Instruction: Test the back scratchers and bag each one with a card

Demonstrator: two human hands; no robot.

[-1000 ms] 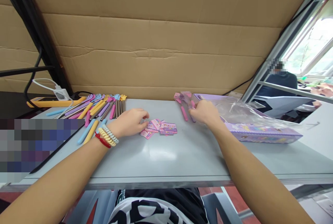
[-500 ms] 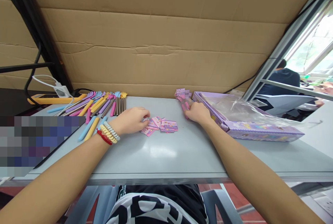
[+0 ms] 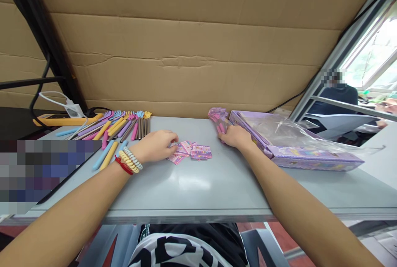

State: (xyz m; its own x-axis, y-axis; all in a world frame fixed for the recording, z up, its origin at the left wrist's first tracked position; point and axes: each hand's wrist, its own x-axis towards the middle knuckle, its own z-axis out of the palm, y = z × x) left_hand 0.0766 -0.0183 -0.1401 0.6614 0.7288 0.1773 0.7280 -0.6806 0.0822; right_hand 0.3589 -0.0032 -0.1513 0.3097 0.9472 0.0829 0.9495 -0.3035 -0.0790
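My left hand hovers or rests at the left edge of a small pile of pink printed cards, thumb and fingers slightly curled with a gap between them. Whether its fingertips touch a card is hard to see. On the other side, my right hand has its fingers closed on the near end of a bundle of pink packets, which lies against the left side of a purple box. The fingertips are partly hidden there.
Back-scratcher-like sticks with coloured handles and small claw heads lie at the left rear. A yellow case and a white plug are behind them. Clear plastic film covers the box. Cardboard walls the back; a person sits beyond the right frame.
Hardly anything differs. Both hands stay in nearly the same places, the right one shifting a touch left along the pink packets. The whole view sits a few pixels lower.
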